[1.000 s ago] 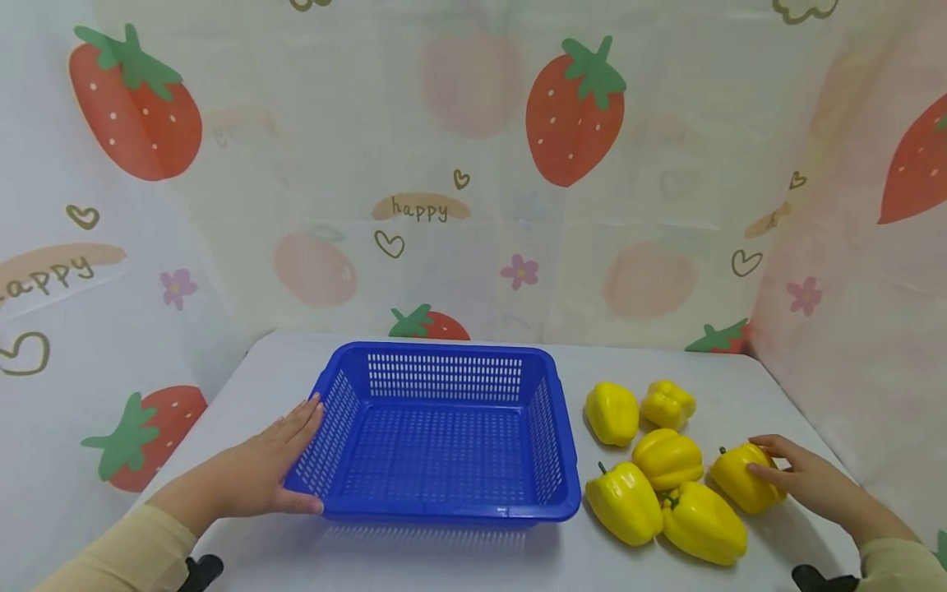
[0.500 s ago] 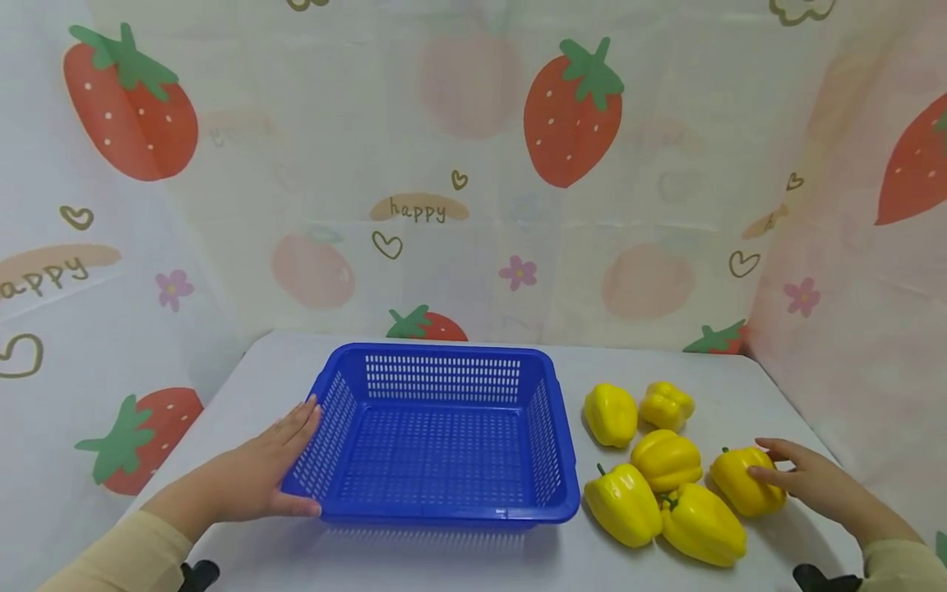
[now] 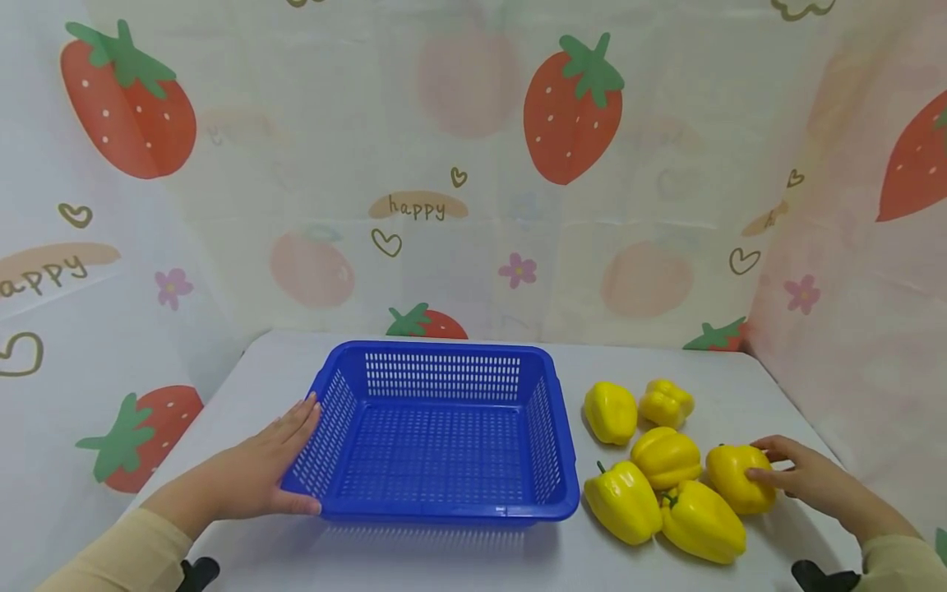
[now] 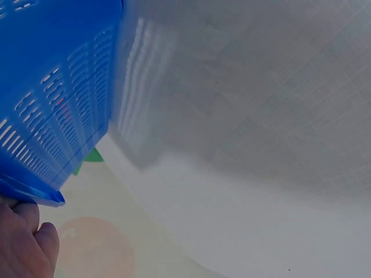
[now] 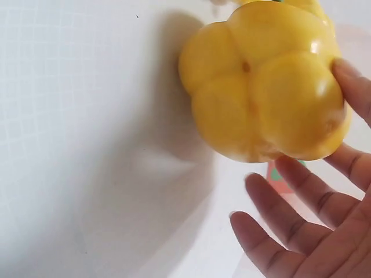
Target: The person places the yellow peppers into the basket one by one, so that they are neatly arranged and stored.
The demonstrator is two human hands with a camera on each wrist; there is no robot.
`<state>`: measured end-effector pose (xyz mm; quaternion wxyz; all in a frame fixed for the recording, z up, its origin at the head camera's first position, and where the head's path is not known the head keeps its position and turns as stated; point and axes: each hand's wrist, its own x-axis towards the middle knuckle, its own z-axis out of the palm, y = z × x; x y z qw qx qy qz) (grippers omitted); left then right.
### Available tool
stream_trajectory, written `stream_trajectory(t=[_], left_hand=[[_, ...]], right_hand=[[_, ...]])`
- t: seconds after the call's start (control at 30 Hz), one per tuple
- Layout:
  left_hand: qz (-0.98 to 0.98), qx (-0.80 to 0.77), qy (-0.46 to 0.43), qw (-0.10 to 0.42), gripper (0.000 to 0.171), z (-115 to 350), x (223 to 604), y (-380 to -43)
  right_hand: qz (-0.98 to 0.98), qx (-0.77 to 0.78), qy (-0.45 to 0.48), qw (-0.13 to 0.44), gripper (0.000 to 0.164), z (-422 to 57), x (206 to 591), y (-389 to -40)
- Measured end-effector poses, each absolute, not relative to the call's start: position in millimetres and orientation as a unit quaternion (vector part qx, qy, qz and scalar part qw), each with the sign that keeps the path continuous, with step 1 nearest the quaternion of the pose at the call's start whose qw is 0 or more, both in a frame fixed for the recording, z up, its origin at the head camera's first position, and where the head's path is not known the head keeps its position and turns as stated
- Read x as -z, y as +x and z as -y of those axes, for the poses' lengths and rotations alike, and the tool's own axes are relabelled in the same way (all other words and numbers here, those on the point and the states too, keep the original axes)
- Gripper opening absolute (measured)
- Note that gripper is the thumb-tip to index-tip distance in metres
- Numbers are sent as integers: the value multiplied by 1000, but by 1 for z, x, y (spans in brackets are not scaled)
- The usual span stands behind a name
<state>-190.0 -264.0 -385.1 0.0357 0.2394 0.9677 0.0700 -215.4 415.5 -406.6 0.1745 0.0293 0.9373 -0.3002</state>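
At the right, my right hand [image 3: 806, 481] has its thumb and fingers on either side of a yellow bell pepper [image 3: 740, 478], pinching its right end. The right wrist view shows that pepper's lobed bottom [image 5: 266, 87], with the outer fingers spread below it. A blue plastic basket [image 3: 444, 514] with slotted walls occupies the middle of the white table. Against its left wall rests my left hand [image 3: 259, 473], fingers straight along the rim and thumb by the front corner. Only a bit of the left hand [image 4: 26, 237] shows below the basket rim in the left wrist view.
Several more yellow bell peppers lie between basket and right hand: a front one [image 3: 703, 522], one at the basket's corner [image 3: 624, 501], a middle one [image 3: 666, 458] and two behind, including the rearmost pepper [image 3: 667, 403]. A strawberry-print curtain [image 3: 473, 164] encloses the table [image 3: 414, 559].
The pepper at my right hand has turned and shifted slightly left, its stem now less visible. My left hand and the basket stay in place.
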Motion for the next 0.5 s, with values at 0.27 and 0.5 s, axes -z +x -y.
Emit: stream_trajectory(t=[0.27, 0.5], left_hand=[[-968, -70, 236, 41, 116, 263, 384, -189], [-969, -66, 235, 39, 117, 262, 382, -188]], right_hand=[[-916, 343, 44, 205, 82, -416, 416, -216], [-892, 394, 54, 213, 81, -417, 422, -215]])
